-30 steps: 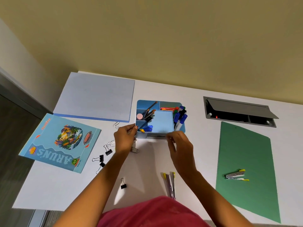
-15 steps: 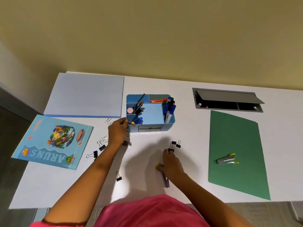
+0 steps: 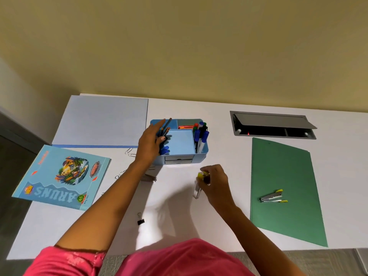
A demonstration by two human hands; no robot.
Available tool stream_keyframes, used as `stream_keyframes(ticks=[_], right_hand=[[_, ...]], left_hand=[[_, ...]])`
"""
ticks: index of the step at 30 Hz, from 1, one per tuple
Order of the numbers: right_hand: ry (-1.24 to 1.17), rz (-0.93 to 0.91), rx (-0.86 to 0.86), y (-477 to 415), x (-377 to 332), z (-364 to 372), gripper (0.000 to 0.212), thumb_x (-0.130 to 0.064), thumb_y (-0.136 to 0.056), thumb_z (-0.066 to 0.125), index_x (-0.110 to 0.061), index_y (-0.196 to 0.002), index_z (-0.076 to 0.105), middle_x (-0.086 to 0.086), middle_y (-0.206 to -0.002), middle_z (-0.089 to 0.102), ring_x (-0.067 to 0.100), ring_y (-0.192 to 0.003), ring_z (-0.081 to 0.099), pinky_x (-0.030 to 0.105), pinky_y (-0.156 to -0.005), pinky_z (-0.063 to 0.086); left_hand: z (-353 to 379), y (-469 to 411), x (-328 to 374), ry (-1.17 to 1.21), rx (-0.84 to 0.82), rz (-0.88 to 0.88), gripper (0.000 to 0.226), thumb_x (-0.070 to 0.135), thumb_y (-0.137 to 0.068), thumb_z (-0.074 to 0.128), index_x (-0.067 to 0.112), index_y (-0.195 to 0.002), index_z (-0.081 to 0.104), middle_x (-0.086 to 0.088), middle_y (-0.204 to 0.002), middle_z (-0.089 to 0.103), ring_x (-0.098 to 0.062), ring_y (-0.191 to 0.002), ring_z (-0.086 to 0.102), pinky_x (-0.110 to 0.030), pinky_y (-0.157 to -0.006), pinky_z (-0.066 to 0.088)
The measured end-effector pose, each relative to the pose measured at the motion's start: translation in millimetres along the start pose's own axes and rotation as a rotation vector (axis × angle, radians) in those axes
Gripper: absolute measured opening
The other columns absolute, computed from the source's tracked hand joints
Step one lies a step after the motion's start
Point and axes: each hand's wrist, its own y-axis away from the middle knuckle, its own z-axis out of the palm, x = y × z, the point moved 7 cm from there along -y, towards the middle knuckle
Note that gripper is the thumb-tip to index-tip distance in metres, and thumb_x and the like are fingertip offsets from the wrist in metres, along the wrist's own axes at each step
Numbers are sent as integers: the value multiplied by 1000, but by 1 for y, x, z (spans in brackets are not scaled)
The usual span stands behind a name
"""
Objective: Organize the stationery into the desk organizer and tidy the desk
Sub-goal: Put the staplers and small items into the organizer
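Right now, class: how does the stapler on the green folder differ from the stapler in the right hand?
The stapler on the green folder lies flat and untouched; the stapler in the right hand is gripped and points down, over the desk. The first shows fully; the right hand hides much of the second. Both are silver with yellow parts.

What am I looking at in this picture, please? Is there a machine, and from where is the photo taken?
There is no machine. A person wears a camera on the head, so it looks down at their own two arms over a white desk. The left hand rests against the blue desk organizer, which holds pens and pencils. The right hand has its grip on a small stapler with yellow parts. On the desk also lie a green folder with a second stapler on it, a blue notebook, a pale sheet, a black binder clip and paper clips.
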Motion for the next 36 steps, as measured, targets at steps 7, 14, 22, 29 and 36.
stream_keyframes(ticks=[7,14,22,29,36], right_hand=[[-34,-79,117,-34,-35,-36,24,-15,-83,71,-6,-104,65,9,-103,57,12,-81,56,6,-65,48],[-98,-137,193,-61,-56,-50,28,-13,-81,73,-5,-106,65,10,-105,57,11,-86,57,13,-74,52],[-314,-169,189,-104,-94,-58,27,-6,-85,67,-7,-112,62,6,-108,50,2,-92,57,10,-77,49],[-217,-227,52,-156,-102,-20,36,-5,-82,70,-9,-116,59,4,-112,47,9,-94,58,17,-86,51],[-57,-258,-173,-187,-92,30,42,-5,-78,73,-6,-116,57,10,-114,50,6,-92,46,-5,-78,29]], left_hand=[[14,-13,9,-41,-65,0,48,1,-93,53,17,-137,43,-6,-126,53,-18,-107,56,-30,-98,47],[9,-5,-1,3,122,-40,16,13,-90,60,9,-104,51,1,-104,48,-24,-93,56,-39,-85,51],[10,8,-8,258,130,-52,53,29,-89,61,26,-135,35,10,-126,53,-14,-111,58,-33,-97,47],[-11,27,-27,242,385,-253,40,28,-102,33,17,-138,44,-2,-141,48,-11,-127,44,-20,-102,33],[-2,33,-57,224,265,-469,39,25,-98,46,16,-136,50,-10,-132,58,-26,-123,53,-30,-100,39]])
